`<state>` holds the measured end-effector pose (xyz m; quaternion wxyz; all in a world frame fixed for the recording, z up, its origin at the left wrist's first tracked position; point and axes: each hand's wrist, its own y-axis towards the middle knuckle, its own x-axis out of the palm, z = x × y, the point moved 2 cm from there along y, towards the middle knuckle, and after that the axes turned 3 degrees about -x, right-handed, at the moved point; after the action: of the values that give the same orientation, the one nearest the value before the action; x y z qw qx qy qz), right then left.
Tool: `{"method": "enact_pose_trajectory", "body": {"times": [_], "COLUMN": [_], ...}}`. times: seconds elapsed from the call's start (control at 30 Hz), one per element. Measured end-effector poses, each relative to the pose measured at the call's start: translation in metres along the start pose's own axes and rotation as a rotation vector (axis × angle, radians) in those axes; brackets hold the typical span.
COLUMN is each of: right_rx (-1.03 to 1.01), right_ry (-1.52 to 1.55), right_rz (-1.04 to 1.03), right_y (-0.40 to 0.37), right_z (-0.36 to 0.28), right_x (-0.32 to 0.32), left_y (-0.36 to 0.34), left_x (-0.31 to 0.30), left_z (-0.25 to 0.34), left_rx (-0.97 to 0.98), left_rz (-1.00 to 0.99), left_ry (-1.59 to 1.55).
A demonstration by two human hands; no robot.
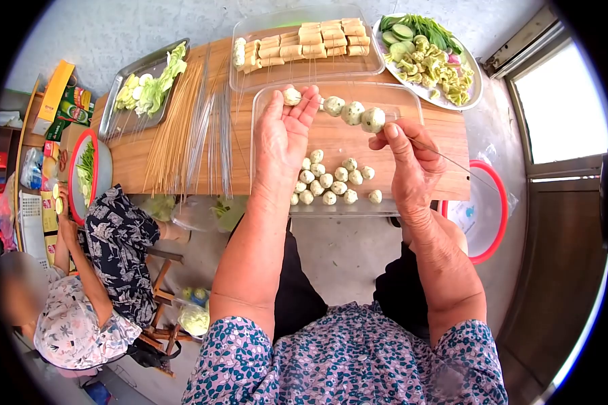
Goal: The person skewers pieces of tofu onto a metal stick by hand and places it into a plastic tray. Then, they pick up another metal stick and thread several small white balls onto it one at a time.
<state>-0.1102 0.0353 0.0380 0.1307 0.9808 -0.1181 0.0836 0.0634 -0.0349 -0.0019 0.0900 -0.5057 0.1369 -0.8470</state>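
Left hand (289, 128): thumb and fingers hold one speckled ball (292, 96). Right hand (412, 152): thumb and fingers pinch a metal skewer (463, 165), aimed at ten o'clock, bearing three threaded balls (352, 113); loose balls (325, 180) lie at six o'clock in the clear tray (355, 144)

Room, seen from your head cam. Pale blue-grey wall (206, 19), approx. plain w/ faint mottling, runs behind the wood-grain table (452, 148) in front of you. To your R, a bright window pane (562, 101), washed out to white, sits in a greyish frame (574, 166) above a dk. brown panel (554, 270). Below you: grey floor (348, 263), smooth, w/ lighter & darker patches. To your L, a wooden stool (163, 275) & shelving (28, 142) w/ coloured boxes, incl. a yellow one (59, 84).
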Motion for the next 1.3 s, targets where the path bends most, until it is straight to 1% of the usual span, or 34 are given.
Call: {"method": "enact_pose_trajectory", "body": {"times": [0.63,0.73,0.83,0.9,0.93,1.0,1.03,1.1,1.13,1.2,1.23,1.27,1.3], "right_rx": [-0.014,0.023,-0.027,-0.203,-0.203,-0.28,-0.281,-0.401,-0.403,-0.333,-0.276,-0.279,-0.004], "right_ry": [-0.034,-0.028,-0.065,-0.112,-0.112,-0.227,-0.225,-0.393,-0.389,-0.377,-0.282,-0.278,-0.102], "right_rz": [0.02,0.012,-0.024,-0.067,-0.068,-0.071,-0.075,-0.133,-0.138,-0.254,-0.35,-0.355,-0.366], "right_y": [-0.006,-0.008,-0.006,-0.004,-0.003,-0.002,-0.001,-0.001,-0.002,-0.008,-0.011,-0.014,-0.018], "right_z": [0.003,0.004,0.011,0.015,0.017,0.019,0.021,0.022,0.021,0.02,0.024,0.022,0.023], "right_x": [0.007,0.011,0.014,0.016,0.016,0.016,0.016,0.017,0.018,0.021,0.02,0.02,0.019], "left_y": [0.001,-0.001,-0.003,-0.004,-0.005,-0.007,-0.008,-0.009,-0.006,-0.001,-0.002,-0.003,-0.004], "left_x": [0.001,0.003,0.006,0.007,0.007,0.009,0.01,0.012,0.009,0.004,0.003,0.002,0.003], "left_z": [0.0,-0.005,-0.006,-0.008,-0.01,-0.013,-0.012,-0.008,-0.006,0.0,0.004,0.008,0.012], "left_rx": [0.017,0.002,0.012,-0.023,-0.022,-0.033,-0.029,-0.031,-0.025,-0.041,-0.034,-0.005,0.022], "left_rz": [-0.025,-0.047,-0.049,-0.111,-0.111,-0.04,-0.04,-0.05,-0.05,-0.095,-0.094,-0.081,-0.066], "left_ry": [0.048,0.04,0.057,0.114,0.114,0.042,0.041,-0.001,-0.002,-0.057,-0.057,-0.036,-0.014]}}
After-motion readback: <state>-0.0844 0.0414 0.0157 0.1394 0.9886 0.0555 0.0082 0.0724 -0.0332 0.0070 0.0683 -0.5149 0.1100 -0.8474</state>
